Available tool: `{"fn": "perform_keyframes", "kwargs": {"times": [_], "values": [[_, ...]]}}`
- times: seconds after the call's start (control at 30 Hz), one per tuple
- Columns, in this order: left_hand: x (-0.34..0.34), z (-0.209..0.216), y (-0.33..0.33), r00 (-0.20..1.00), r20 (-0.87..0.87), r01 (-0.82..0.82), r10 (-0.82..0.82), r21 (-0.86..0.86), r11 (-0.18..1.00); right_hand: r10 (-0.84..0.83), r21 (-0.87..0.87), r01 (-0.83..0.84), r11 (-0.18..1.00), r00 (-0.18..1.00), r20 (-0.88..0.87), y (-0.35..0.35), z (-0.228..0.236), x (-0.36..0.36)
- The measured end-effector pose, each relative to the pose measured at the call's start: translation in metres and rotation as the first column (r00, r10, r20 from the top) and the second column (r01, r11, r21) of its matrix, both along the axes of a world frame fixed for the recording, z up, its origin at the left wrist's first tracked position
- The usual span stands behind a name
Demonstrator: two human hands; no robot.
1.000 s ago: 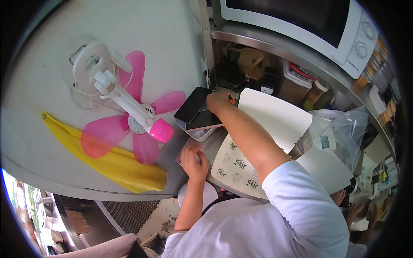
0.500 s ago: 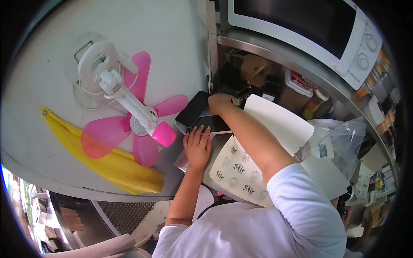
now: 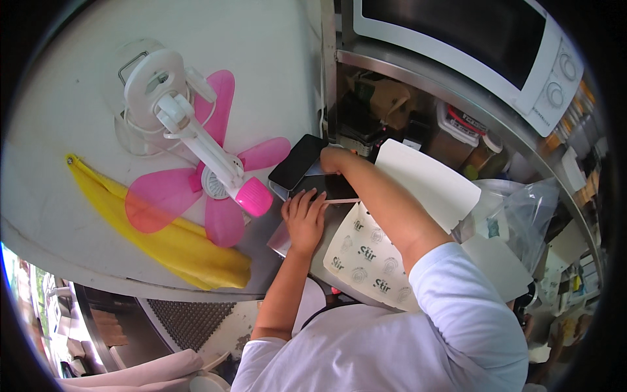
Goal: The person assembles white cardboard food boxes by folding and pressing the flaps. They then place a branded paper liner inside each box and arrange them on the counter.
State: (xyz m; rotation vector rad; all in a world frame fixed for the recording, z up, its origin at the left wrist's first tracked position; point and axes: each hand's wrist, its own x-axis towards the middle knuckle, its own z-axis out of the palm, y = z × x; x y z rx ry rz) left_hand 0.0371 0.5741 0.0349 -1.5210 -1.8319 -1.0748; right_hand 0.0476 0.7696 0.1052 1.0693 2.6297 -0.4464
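My left hand [image 3: 304,221] lies palm down with fingers stretched out. Its fingertips rest by the lower edge of a dark flat panel [image 3: 338,187], beside a thin pale strip [image 3: 342,200]. Beyond it, my right hand [image 3: 336,159] is bent at the wrist at the panel's far edge; its fingers are hidden behind the wrist, so any hold is out of sight. A black smartphone [image 3: 298,162] lies just left of the right hand. Under my right forearm spreads an opened white carton [image 3: 428,186] with a printed paper sheet [image 3: 369,258] on its near side.
On the white surface at left, a white fan [image 3: 215,176] with pink blades stands over a yellow cloth pouch [image 3: 176,255]. A white microwave [image 3: 450,39] sits on a metal shelf [image 3: 418,75] at upper right. Below it are tubs [image 3: 457,127] and a clear plastic bag [image 3: 522,202].
The view has shifted slightly, moving the scene a little to the right. Both hands keep nearly the same place and pose.
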Motion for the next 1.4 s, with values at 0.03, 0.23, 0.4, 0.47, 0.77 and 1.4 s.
{"fn": "perform_keyframes", "kwargs": {"times": [0.03,0.23,0.4,0.47,0.77,1.4], "values": [[0.000,0.000,0.000,1.000,-0.001,0.001,-0.001,0.004,1.000,0.009,0.020,-0.008,1.000,1.000,-0.019,0.001,-0.003,-0.002],[0.000,-0.001,0.000,1.000,-0.002,-0.016,0.016,0.009,1.000,-0.048,0.092,0.065,0.994,0.983,-0.179,0.002,-0.006,0.008],[0.000,0.000,-0.001,1.000,0.017,-0.004,0.003,0.030,1.000,-0.072,0.095,0.091,0.991,0.978,-0.196,-0.006,0.011,0.020],[-0.001,0.000,-0.001,1.000,0.025,-0.002,0.001,0.028,1.000,-0.064,0.115,0.085,0.990,0.983,-0.174,-0.009,0.017,0.020],[-0.001,0.000,-0.001,1.000,0.024,-0.017,0.016,0.014,1.000,0.091,0.268,-0.104,0.958,0.994,0.060,-0.007,0.042,0.007],[-0.016,0.004,0.009,0.964,-0.214,0.155,-0.159,-0.034,0.987,0.647,0.745,0.571,0.345,0.430,-0.629,-0.127,0.256,0.390]]}}
